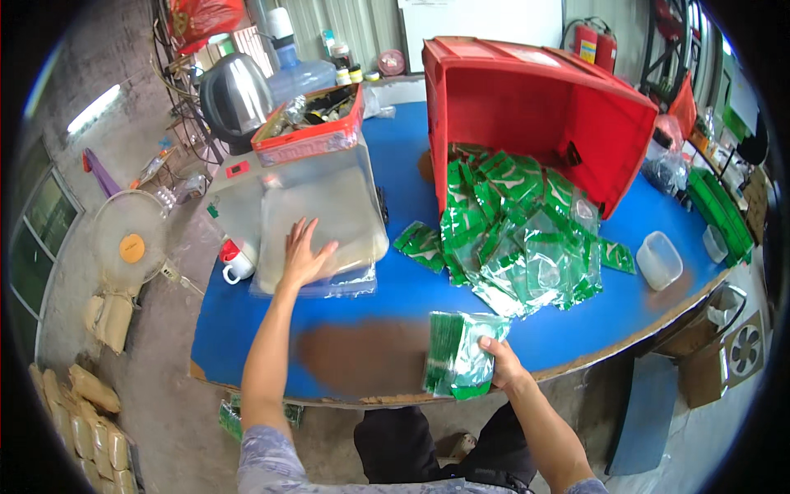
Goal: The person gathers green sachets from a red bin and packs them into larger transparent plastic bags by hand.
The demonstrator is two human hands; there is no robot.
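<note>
My left hand (pixel 306 253) lies with spread fingers on a stack of clear plastic bags (pixel 329 218) at the left of the blue table. My right hand (pixel 504 362) grips a thick stack of green and silver packets (pixel 461 350) at the table's front edge, thumb on top. Beyond it, a loose heap of similar green packets (pixel 527 239) spills out of a red plastic bin (pixel 527 99) tipped on its side. The underside of the held stack and most of the right fingers are hidden.
A red and white mug (pixel 237 262) stands left of the bags. Behind are a red tin (pixel 309 132) of odds and ends and a steel kettle (pixel 237 95). A clear plastic tub (pixel 659 260) sits at the right, near a green tray (pixel 717 214). The table edge (pixel 370 402) is worn.
</note>
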